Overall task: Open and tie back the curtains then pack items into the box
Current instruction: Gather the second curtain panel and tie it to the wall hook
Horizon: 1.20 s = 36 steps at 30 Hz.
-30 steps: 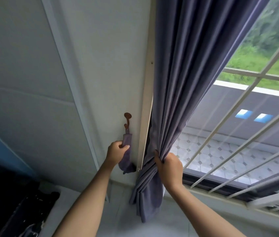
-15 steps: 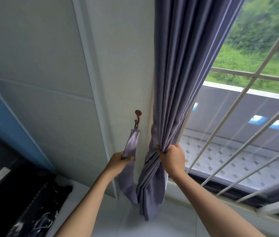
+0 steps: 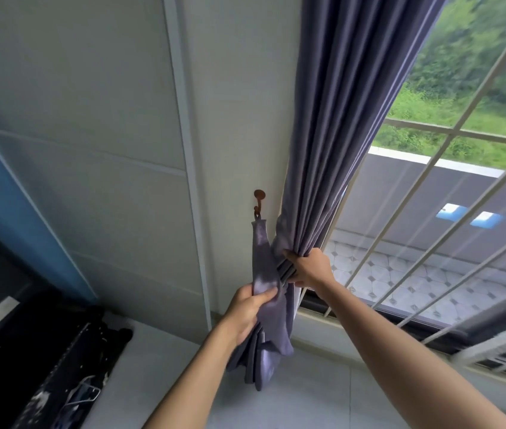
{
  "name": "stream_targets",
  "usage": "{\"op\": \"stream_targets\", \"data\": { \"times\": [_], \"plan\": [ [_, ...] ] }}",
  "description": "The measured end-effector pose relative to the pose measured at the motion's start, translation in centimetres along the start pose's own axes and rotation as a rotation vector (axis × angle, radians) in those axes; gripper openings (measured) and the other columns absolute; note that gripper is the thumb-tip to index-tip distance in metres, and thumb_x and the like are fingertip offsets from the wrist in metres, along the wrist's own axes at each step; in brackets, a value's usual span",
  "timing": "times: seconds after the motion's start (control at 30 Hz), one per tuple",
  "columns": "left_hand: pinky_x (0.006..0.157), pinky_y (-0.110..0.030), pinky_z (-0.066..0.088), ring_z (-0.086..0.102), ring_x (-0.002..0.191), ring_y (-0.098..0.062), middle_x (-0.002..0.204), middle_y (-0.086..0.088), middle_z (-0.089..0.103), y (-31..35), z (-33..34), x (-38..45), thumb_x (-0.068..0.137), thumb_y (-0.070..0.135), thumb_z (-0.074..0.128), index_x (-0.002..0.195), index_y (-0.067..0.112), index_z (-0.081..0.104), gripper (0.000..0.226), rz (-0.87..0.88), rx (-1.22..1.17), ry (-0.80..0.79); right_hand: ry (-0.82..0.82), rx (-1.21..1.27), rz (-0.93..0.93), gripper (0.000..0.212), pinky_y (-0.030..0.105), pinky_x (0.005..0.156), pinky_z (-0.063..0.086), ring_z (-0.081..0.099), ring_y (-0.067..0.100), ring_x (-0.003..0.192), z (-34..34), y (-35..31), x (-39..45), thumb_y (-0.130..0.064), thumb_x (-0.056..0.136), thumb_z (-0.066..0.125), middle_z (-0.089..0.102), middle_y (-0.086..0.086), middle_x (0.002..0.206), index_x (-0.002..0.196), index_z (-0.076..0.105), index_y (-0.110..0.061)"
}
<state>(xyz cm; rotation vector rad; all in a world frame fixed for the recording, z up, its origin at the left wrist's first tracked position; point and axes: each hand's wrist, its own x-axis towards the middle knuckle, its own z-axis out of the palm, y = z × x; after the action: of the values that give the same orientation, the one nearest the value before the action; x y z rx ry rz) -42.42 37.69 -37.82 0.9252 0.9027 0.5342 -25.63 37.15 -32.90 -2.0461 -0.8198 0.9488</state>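
A purple-grey curtain (image 3: 338, 125) hangs gathered at the left side of the window. My right hand (image 3: 309, 267) is closed around the bunched folds just below a brown wall hook (image 3: 259, 199). A matching fabric tie-back strap (image 3: 262, 252) hangs from that hook, and my left hand (image 3: 250, 308) pinches its lower part, right next to the gathered curtain. The curtain's bottom end (image 3: 264, 363) droops below both hands.
White window bars (image 3: 425, 218) cover the glass on the right, with a sill (image 3: 353, 329) beneath. A pale panelled wall (image 3: 106, 134) fills the left. Dark objects, among them a black bag or case (image 3: 59, 366), lie at the lower left on the light floor.
My left hand has drawn the strap down and right, toward the curtain. My right hand has kept its grip and pushed the bunch left, closer to the hook. The view has shifted.
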Motion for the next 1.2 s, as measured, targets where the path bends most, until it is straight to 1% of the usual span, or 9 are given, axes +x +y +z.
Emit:
{"op": "stream_targets", "data": {
  "times": [0.13, 0.2, 0.33, 0.4, 0.6, 0.8, 0.97, 1.07, 1.2],
  "plan": [
    [0.078, -0.029, 0.056, 0.067, 0.091, -0.024, 0.102, -0.016, 0.07, -1.5, 1.6, -0.3, 0.085, 0.008, 0.068, 0.108, -0.002, 0.064, 0.025, -0.067, -0.046, -0.005, -0.026, -0.048, -0.001, 0.025, 0.041, 0.064, 0.061, 0.072, 0.026, 0.06, 0.1, -0.2, -0.6, -0.038, 0.086, 0.064, 0.072, 0.011, 0.075, 0.091, 0.061, -0.015],
    [0.085, -0.033, 0.054, 0.067, 0.097, -0.026, 0.104, -0.015, 0.07, -2.0, 1.4, 0.2, 0.082, 0.014, 0.071, 0.106, 0.001, 0.066, 0.028, -0.064, 0.0, -0.004, -0.024, -0.044, 0.0, 0.025, 0.044, 0.068, 0.061, 0.072, 0.025, 0.061, 0.1, -0.1, -0.8, -0.04, 0.085, 0.064, 0.072, 0.012, 0.073, 0.089, 0.063, -0.015],
    [0.1, -0.048, 0.045, 0.065, 0.104, -0.027, 0.106, -0.01, 0.071, -4.2, 0.4, 2.8, 0.056, 0.053, 0.083, 0.108, 0.009, 0.068, 0.07, -0.037, 0.186, 0.0, -0.016, -0.017, 0.017, 0.031, 0.042, 0.065, 0.061, 0.072, 0.026, 0.063, 0.1, 0.3, -1.1, -0.043, 0.081, 0.068, 0.073, 0.013, 0.076, 0.092, 0.064, -0.014],
    [0.102, -0.048, 0.043, 0.062, 0.108, -0.029, 0.112, -0.015, 0.068, -4.2, 0.5, 3.3, 0.051, 0.058, 0.078, 0.115, 0.005, 0.063, 0.085, -0.047, 0.262, -0.009, -0.024, 0.003, 0.024, 0.031, 0.042, 0.065, 0.061, 0.072, 0.026, 0.069, 0.2, 0.4, -1.2, -0.043, 0.08, 0.071, 0.072, 0.012, 0.082, 0.093, 0.063, -0.017],
    [0.075, -0.026, 0.054, 0.065, 0.086, -0.018, 0.101, -0.007, 0.068, -1.2, 2.3, 1.5, 0.086, 0.02, 0.068, 0.103, 0.012, 0.062, 0.02, -0.069, 0.313, -0.033, -0.059, -0.032, 0.012, 0.044, 0.026, 0.055, 0.057, 0.069, 0.019, 0.07, -0.1, 0.4, -1.1, -0.04, 0.079, 0.074, 0.07, 0.007, 0.086, 0.109, 0.063, -0.01],
    [0.085, -0.026, 0.046, 0.064, 0.095, -0.019, 0.101, -0.011, 0.07, -1.0, 3.3, 2.6, 0.087, 0.022, 0.066, 0.108, 0.003, 0.064, 0.029, 0.044, 0.46, -0.028, -0.059, -0.194, -0.045, 0.064, 0.046, 0.074, 0.059, 0.068, 0.028, 0.089, -0.6, 1.1, -0.5, -0.036, 0.048, 0.086, 0.07, 0.01, 0.098, 0.104, 0.067, -0.012],
    [0.081, -0.028, 0.05, 0.066, 0.093, -0.019, 0.095, -0.007, 0.071, -1.1, 3.3, 3.3, 0.067, 0.045, 0.071, 0.102, 0.007, 0.065, 0.052, 0.098, 0.538, 0.025, 0.038, -0.268, -0.086, 0.039, 0.042, 0.078, 0.053, 0.064, 0.033, 0.093, -0.2, 1.2, -0.3, -0.019, 0.064, 0.08, 0.07, 0.016, 0.099, 0.098, 0.068, -0.004],
    [0.07, -0.024, 0.051, 0.063, 0.081, -0.011, 0.086, 0.0, 0.067, 0.3, 3.3, 2.2, 0.077, 0.031, 0.072, 0.09, 0.015, 0.061, 0.024, 0.145, 0.554, 0.035, 0.053, -0.26, -0.095, 0.031, 0.042, 0.077, 0.052, 0.063, 0.035, 0.093, 0.2, 1.3, -0.3, -0.014, 0.068, 0.076, 0.069, 0.017, 0.097, 0.095, 0.068, -0.001],
    [0.062, -0.018, 0.046, 0.057, 0.075, -0.006, 0.087, 0.01, 0.054, 2.6, 2.3, 1.1, 0.082, 0.016, 0.067, 0.087, 0.025, 0.05, 0.02, 0.458, 0.539, 0.321, 0.053, -0.213, -0.084, 0.027, 0.041, 0.078, 0.054, 0.062, 0.031, 0.092, -0.1, 1.4, -0.3, -0.011, 0.071, 0.075, 0.069, 0.014, 0.097, 0.096, 0.068, -0.002]
  ]
}}
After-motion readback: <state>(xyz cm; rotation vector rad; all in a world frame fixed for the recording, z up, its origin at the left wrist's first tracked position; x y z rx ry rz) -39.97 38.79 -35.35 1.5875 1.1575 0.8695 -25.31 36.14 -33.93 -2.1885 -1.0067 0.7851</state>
